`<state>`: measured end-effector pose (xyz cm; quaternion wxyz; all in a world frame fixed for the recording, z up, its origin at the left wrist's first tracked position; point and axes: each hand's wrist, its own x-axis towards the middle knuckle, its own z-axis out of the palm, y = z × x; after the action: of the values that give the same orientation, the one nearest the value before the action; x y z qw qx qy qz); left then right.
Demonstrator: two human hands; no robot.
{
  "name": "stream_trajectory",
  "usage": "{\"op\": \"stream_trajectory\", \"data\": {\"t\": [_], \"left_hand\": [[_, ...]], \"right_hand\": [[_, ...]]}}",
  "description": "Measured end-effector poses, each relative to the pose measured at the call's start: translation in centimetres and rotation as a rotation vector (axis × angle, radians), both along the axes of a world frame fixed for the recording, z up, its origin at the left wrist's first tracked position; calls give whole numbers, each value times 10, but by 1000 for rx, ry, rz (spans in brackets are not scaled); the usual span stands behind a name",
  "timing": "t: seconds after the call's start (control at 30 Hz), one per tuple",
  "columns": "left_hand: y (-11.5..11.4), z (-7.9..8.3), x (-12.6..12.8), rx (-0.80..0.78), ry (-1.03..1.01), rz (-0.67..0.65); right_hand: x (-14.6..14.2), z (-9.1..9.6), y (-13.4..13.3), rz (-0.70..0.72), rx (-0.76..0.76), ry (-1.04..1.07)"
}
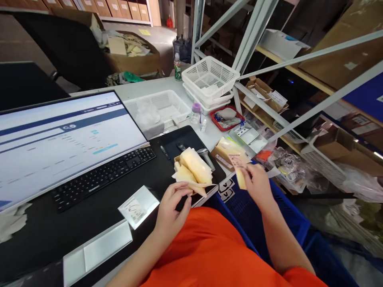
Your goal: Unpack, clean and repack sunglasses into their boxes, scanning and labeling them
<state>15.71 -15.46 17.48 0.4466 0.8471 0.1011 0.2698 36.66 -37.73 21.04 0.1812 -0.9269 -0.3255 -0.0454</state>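
My left hand [175, 203] is closed, with fingers and thumb pinching the near edge of a pale yellow sheet [197, 186]. Above that sheet, a loose bundle of pale yellow sheets or packets [196, 165] lies on the desk mat. Off to the right, my right hand [257, 181] grips a small yellow packet [240, 177] with printing on its upper part. Just beyond it stands a small cardboard box [222, 157] with yellowish pieces in it. A silvery labelled packet [139, 207] lies left of my left hand, and a handheld scanner [206, 158] sits behind the bundle.
A monitor [66, 139] and a black keyboard [104, 177] take up the left. White baskets [209, 77] and a red tray [227, 118] stand at the back. Metal shelving [254, 36] rises on the right, with blue crates [287, 215] below the desk edge.
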Motion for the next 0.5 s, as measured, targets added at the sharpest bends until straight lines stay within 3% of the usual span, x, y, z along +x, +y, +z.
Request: {"op": "stream_trajectory", "data": {"t": [0.1,0.2,0.3,0.4,0.5], "left_hand": [[-12,3,41,61,34,-97],[-26,3,91,172,103,-158],[-41,2,158,366,138,-198],[-56,-6,229,619,213,-255],[-67,-22,281,727,309,-311]], "right_hand": [[50,6,-29,-39,-237,-145],[86,10,-46,-82,-315,-112],[112,11,-57,-152,-450,-41],[134,4,-66,-174,-519,26],[155,-10,-73,-118,-545,94]]}}
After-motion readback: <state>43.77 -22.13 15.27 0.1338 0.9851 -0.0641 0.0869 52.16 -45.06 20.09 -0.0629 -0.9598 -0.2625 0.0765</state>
